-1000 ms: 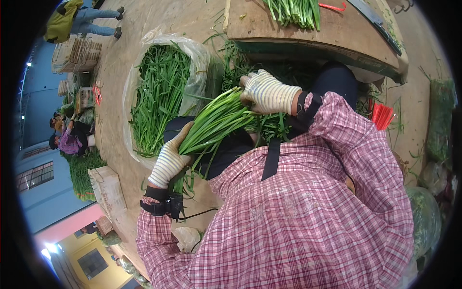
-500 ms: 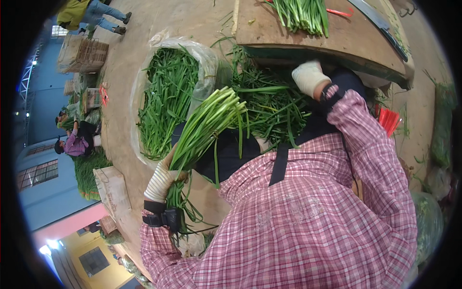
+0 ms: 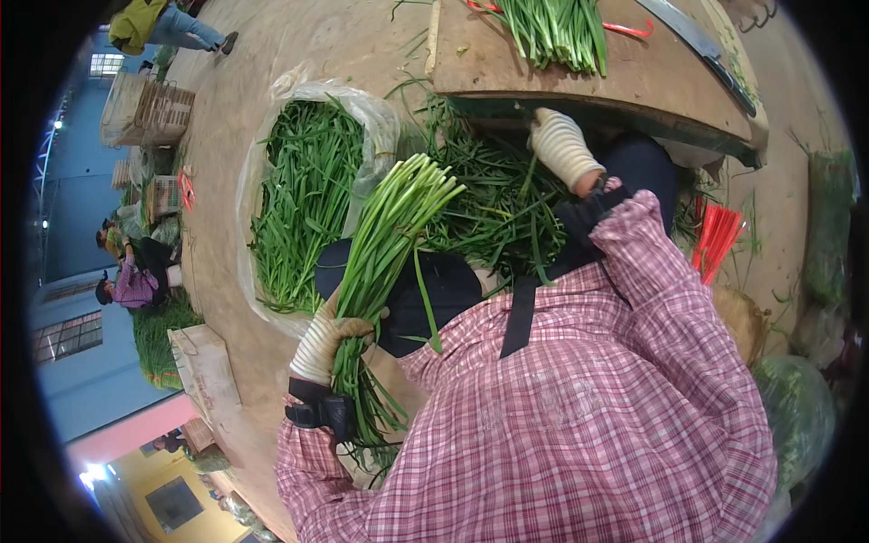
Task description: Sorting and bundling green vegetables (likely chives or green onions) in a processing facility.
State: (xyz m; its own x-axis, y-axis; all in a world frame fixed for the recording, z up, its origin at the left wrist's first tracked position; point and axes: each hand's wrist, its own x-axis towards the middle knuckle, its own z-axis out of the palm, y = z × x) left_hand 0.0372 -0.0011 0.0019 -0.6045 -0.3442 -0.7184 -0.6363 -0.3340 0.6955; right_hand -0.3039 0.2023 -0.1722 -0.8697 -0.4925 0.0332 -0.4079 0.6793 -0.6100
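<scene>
My left hand (image 3: 329,342), in a ribbed white glove, is closed around a bunch of garlic chives (image 3: 387,222). Its pale stem ends point up and away; the leaves trail down past my wrist. At the table's near edge, my right hand (image 3: 563,147), also gloved, has its fingers curled together. A thin green stalk (image 3: 529,177) hangs from those fingers, though the grip itself is partly hidden. Beneath that hand, a heap of loose dark green leaves (image 3: 498,222) lies between my legs. Left of the heap stands a clear plastic bag (image 3: 385,118) filled with green leaves (image 3: 308,199).
On the wooden table (image 3: 489,77) lie another bunch of chives (image 3: 552,32), a red tie (image 3: 627,30) and a long knife (image 3: 692,41). Red strips (image 3: 718,237) stand right of me. Crates (image 3: 149,109) and people are farther left. A filled plastic bag (image 3: 792,421) sits at the right.
My right hand has moved slightly left, out from the table's edge, and a stalk now hangs by its fingers. The left hand has shifted slightly right with the bunch, now held more upright.
</scene>
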